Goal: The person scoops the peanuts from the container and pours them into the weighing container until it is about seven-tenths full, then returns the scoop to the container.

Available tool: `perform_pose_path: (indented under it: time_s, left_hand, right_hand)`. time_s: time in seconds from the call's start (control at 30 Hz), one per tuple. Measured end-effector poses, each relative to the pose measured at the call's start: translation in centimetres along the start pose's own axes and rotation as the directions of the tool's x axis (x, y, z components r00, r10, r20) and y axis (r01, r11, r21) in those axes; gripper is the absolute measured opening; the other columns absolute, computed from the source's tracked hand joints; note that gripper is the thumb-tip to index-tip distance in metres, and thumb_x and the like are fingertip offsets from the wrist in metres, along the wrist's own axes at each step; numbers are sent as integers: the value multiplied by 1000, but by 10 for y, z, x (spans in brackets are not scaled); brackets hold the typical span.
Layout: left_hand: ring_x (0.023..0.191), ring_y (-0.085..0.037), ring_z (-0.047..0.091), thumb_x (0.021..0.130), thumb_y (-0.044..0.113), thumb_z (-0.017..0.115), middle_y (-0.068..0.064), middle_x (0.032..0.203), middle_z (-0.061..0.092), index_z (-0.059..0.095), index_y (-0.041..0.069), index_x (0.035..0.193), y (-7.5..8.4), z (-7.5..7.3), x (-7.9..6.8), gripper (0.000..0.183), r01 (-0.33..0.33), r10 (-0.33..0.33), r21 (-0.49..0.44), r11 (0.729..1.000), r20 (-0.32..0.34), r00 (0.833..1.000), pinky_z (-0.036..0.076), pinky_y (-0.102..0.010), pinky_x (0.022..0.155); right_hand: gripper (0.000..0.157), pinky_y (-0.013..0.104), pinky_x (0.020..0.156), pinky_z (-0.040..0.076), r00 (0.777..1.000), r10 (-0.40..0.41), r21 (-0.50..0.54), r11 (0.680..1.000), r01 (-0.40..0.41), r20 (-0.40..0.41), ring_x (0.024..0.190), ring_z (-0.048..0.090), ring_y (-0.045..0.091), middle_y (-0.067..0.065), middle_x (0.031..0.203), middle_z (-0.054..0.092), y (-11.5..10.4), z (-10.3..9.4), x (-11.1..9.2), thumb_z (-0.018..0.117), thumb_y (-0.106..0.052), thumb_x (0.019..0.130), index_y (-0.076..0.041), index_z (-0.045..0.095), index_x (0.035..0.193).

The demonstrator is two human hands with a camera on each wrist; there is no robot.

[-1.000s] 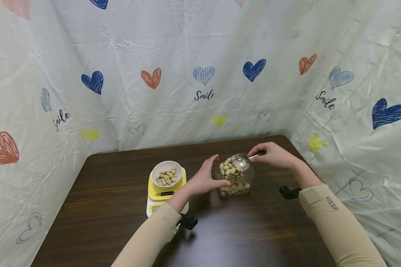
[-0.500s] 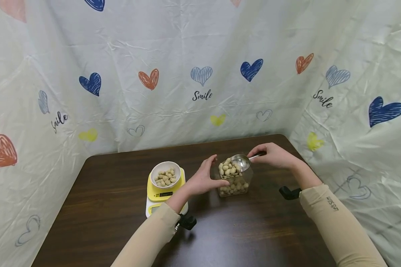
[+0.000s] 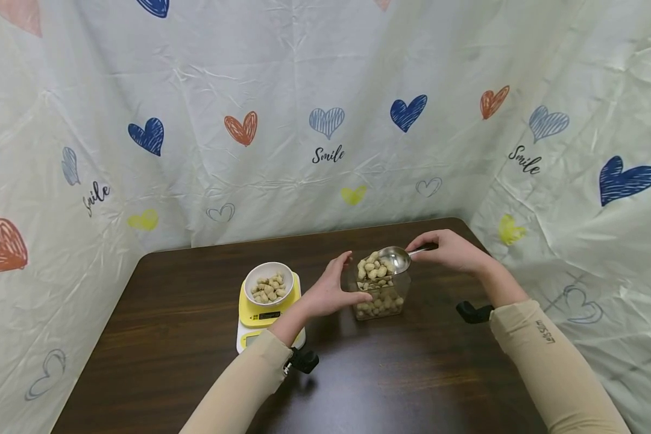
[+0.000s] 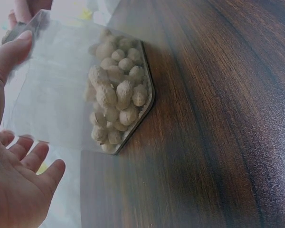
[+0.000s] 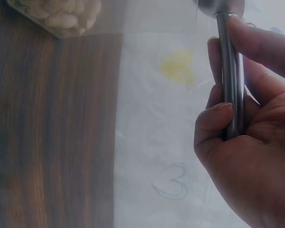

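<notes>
A clear plastic container [image 3: 382,306] partly filled with peanuts [image 4: 116,90] stands on the table. My left hand [image 3: 328,293] holds it from the left, thumb on the near wall and fingers spread along the far one. My right hand [image 3: 447,250] grips the handle of a metal scoop [image 3: 396,259]; in the right wrist view the fingers wrap round that handle [image 5: 232,80]. The scoop's bowl sits at the container's mouth, with peanuts heaped at its front. To the left, a white bowl [image 3: 254,278] with some peanuts rests on a yellow and white kitchen scale [image 3: 252,316].
The dark wooden table [image 3: 184,313] ends at a white curtain [image 3: 282,199] printed with hearts at the back and sides. My left forearm [image 3: 244,386] passes close to the scale and hides part of its front.
The right hand has moved the scoop slightly to the right and up at the container's mouth. My left hand, the container and the scale have kept their places.
</notes>
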State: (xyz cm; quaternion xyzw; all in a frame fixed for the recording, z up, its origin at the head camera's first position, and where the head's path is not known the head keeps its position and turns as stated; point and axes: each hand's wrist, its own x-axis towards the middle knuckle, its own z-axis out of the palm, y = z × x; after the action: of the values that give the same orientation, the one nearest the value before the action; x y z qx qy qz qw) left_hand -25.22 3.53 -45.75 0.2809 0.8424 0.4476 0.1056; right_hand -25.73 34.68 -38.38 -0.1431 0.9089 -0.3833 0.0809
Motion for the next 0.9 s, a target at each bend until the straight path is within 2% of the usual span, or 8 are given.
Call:
perform_pose_path:
  time_s: [0.3, 0.57, 0.73, 0.9]
  left_hand:
    - [130, -13, 30, 65, 64, 72, 0, 145, 27, 9, 31, 148, -1, -2, -1, 109, 0, 0, -11, 1000, -10, 1000, 33, -35, 100]
    - [134, -15, 26, 66, 61, 74, 4, 151, 15, -10, 37, 146, -2, -7, -7, 118, -13, 13, -38, 999, -2, 1000, 31, -37, 102]
    - [134, -11, 25, 66, 62, 73, 12, 150, 15, -6, 41, 145, 2, -20, -17, 114, -14, 14, -10, 1000, -30, 999, 31, -38, 102]
    - [132, -13, 28, 68, 58, 74, 8, 147, 23, 3, 37, 147, 7, -41, -29, 108, -71, 71, 4, 997, -82, 994, 30, -38, 102]
  right_hand:
    - [26, 40, 77, 44, 1000, -8, -5, 1000, 8, -21, 97, 56, 22, -3, 107, 63, 0, -1, -2, 67, -43, 83, -26, 68, 103]
    - [27, 40, 79, 44, 999, -6, -15, 1000, 6, -48, 101, 54, 19, -3, 109, 62, -6, 1, -4, 65, -44, 84, -26, 68, 105]
    - [29, 40, 80, 44, 998, -1, -22, 1000, 0, -56, 101, 54, 18, -3, 110, 62, -12, 2, -7, 65, -45, 84, -26, 67, 107]
    - [30, 40, 80, 44, 998, 7, -24, 1000, -8, -66, 102, 54, 18, -4, 111, 61, -19, 5, -7, 64, -46, 84, -27, 67, 107]
